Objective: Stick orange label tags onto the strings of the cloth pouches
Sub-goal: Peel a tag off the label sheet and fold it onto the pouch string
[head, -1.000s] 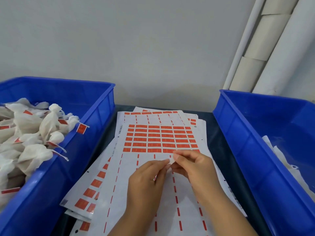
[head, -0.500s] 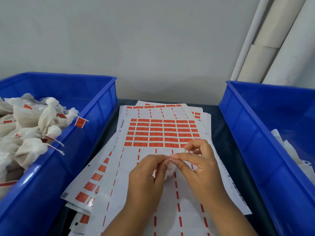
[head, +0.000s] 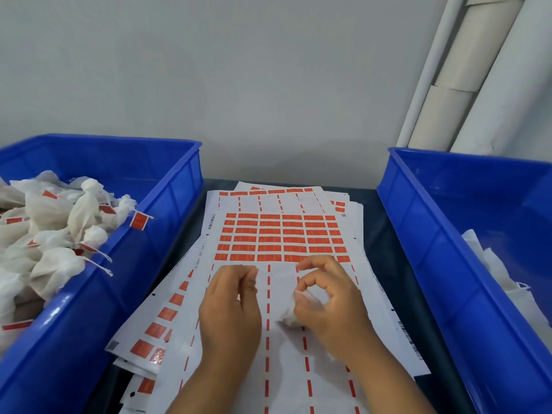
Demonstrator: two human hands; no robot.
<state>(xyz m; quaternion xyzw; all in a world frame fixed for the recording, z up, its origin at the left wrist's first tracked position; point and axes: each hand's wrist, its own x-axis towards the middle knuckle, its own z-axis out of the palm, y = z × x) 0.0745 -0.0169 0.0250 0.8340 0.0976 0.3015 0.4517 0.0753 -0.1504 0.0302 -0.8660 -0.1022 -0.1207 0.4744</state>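
Sitting tagged in the left bin (head: 167,186) are many cloth pouches (head: 53,234), while untagged ones are waiting in the right bin (head: 418,222); the right hand (head: 331,303) is pinching a pouch (head: 294,312) over the label sheets (head: 280,237), and the left hand (head: 230,306) is hovering beside it with fingers curled, apparently empty.

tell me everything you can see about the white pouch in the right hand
The white pouch is small, of thin, crinkled, gauze-like cloth, bunched under the right hand, whose thumb and forefinger pinch its gathered top. Most of it is hidden by the palm and fingers; only the top and a rounded lower part show. It hangs just above the top label sheet; whether it touches it is unclear. No string or orange tag on it can be made out. The left hand is apart from it.
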